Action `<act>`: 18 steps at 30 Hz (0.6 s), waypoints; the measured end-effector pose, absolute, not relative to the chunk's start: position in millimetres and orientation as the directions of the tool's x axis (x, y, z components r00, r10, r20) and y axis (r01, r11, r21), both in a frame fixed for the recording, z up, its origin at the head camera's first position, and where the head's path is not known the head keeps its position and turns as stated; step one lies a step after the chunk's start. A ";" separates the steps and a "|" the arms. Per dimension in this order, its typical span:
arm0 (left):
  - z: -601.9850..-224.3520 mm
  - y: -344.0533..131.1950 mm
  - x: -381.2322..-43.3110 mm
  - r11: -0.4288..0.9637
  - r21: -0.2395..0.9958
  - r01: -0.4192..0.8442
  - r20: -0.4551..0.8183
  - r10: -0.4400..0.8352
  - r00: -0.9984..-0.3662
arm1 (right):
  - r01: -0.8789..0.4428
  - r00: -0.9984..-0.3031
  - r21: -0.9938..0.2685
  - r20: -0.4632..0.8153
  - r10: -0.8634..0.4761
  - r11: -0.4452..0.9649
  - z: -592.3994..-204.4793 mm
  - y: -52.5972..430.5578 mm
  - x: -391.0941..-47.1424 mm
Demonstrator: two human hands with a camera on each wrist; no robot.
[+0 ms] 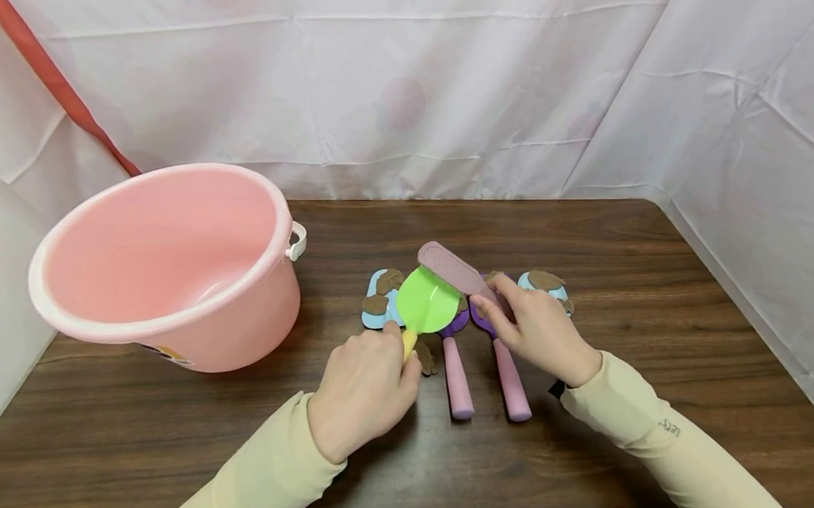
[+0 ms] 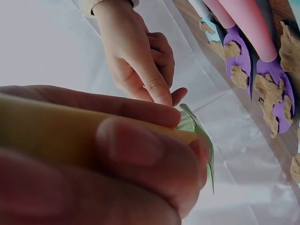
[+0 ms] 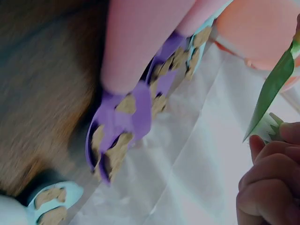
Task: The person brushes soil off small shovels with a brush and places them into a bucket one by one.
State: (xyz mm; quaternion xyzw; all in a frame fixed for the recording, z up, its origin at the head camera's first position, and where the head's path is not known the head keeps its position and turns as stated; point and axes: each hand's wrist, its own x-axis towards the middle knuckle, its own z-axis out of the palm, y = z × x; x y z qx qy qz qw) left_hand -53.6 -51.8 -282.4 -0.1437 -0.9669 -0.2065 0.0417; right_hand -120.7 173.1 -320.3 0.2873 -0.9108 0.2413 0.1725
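My left hand [image 1: 368,390] grips the yellow handle of a green toy shovel [image 1: 427,302], its broad blade tilted up above the table. With my right hand [image 1: 544,335] I hold a mauve long-headed brush [image 1: 451,269] by its near end; its head lies across the blade's upper right edge. Below are two purple toy shovels [image 3: 133,119] with pink handles [image 1: 458,379] pointing toward me. Brown clay-like lumps [image 2: 268,91] stick to their heads. Light blue tools [image 1: 374,322] with similar lumps lie on either side, their handles mostly hidden.
A large pink bucket [image 1: 268,319] with a white handle stands at the left of the dark wooden table [image 1: 617,291]. White curtains [image 1: 401,82] hang behind and at the right side. A red strip [image 1: 58,83] runs down the curtain at upper left.
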 end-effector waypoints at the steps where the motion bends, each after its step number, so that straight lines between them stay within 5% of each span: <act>1: -282.6 -52.1 -53.9 0.874 0.388 0.293 0.139 0.259 -0.956 | -0.601 -0.776 -0.333 0.460 -0.431 0.727 -320.4 174.4 -122.5; 18: -285.8 -54.5 -55.2 0.871 0.389 0.299 0.150 0.260 -0.954 | -0.520 -0.820 -0.334 0.452 -0.351 0.786 -322.5 185.4 -127.3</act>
